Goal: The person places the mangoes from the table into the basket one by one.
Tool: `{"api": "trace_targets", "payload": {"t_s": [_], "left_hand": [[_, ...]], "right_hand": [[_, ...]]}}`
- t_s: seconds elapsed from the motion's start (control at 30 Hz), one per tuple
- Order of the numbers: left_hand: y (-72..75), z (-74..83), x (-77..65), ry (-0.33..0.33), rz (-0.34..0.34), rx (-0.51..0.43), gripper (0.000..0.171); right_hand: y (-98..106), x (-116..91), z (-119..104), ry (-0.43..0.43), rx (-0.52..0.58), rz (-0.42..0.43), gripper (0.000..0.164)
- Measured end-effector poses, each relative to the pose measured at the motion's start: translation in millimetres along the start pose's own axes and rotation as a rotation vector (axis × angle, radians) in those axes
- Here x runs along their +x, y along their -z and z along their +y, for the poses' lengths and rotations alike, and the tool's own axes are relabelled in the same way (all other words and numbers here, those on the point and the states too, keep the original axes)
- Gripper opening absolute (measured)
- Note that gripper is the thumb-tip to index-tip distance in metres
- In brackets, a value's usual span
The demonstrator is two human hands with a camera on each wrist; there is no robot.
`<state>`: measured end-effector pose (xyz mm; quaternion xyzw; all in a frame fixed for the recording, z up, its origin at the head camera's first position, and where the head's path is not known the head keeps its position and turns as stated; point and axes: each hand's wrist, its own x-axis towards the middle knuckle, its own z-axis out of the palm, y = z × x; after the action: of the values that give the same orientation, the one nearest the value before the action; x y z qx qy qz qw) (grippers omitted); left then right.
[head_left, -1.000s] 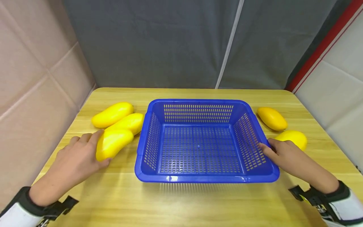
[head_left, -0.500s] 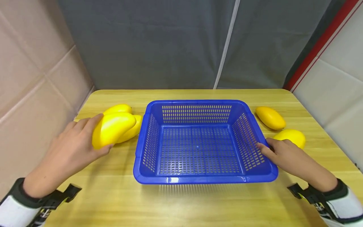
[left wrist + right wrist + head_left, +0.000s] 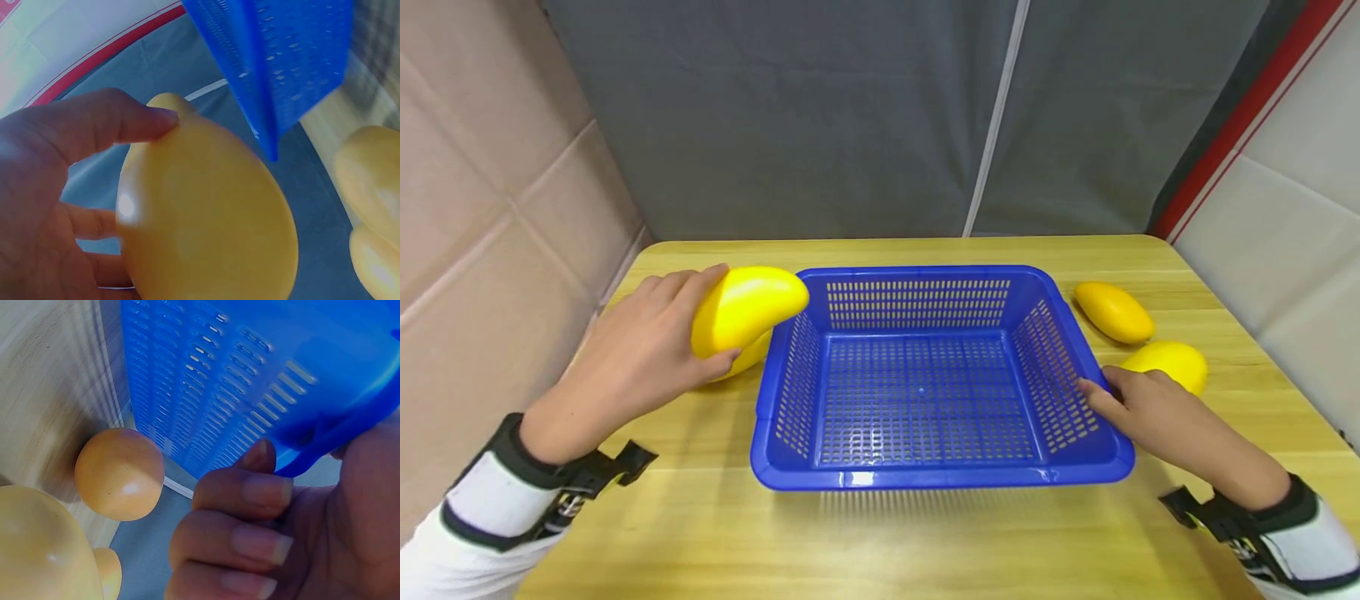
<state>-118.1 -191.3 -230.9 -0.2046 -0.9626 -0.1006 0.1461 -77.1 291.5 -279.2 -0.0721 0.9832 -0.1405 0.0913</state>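
Note:
My left hand [image 3: 632, 358] grips a yellow mango [image 3: 748, 304], held up at the left rim of a blue plastic basket [image 3: 940, 479]. In the left wrist view the thumb lies along the near side of this mango [image 3: 209, 206] and the other fingers reach behind it. Below, a second mango [image 3: 752, 357] shows only in part; the left wrist view has two mangoes [image 3: 375, 175] on the table. My right hand [image 3: 1157, 408] holds the basket's right rim, thumb on the inner side, fingers [image 3: 234, 540] curled beneath the rim outside. Nothing lies in the basket.
Two mangoes lie right of the basket, one [image 3: 1114, 312] farther back and one [image 3: 1172, 365] beside the right hand. The wooden table [image 3: 925, 550] ends at a grey curtain [image 3: 790, 125]. Pale padded walls [image 3: 482, 217] stand on both sides.
My left hand has lifted the mango off the table and carried it right and away from me to the basket's left rim. The right hand keeps its hold on the basket.

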Motion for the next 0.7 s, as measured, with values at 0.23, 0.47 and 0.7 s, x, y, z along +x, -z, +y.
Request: {"api": "trace_targets", "payload": {"t_s": [0.23, 0.47, 0.7], "left_hand": [[3.8, 7.5, 18.1, -0.04, -0.031, -0.038, 0.084], [6.4, 16.3, 33.4, -0.067, -0.105, -0.052, 0.083], [4.6, 29.7, 43.1, -0.099, -0.132, -0.066, 0.084]], "right_hand": [[-0.2, -0.5, -0.2, -0.013, -0.003, -0.008, 0.045], [-0.6, -0.6, -0.3, -0.018, 0.005, -0.012, 0.045], [0.2, -0.4, -0.8, -0.025, 0.007, -0.01, 0.046]]}}
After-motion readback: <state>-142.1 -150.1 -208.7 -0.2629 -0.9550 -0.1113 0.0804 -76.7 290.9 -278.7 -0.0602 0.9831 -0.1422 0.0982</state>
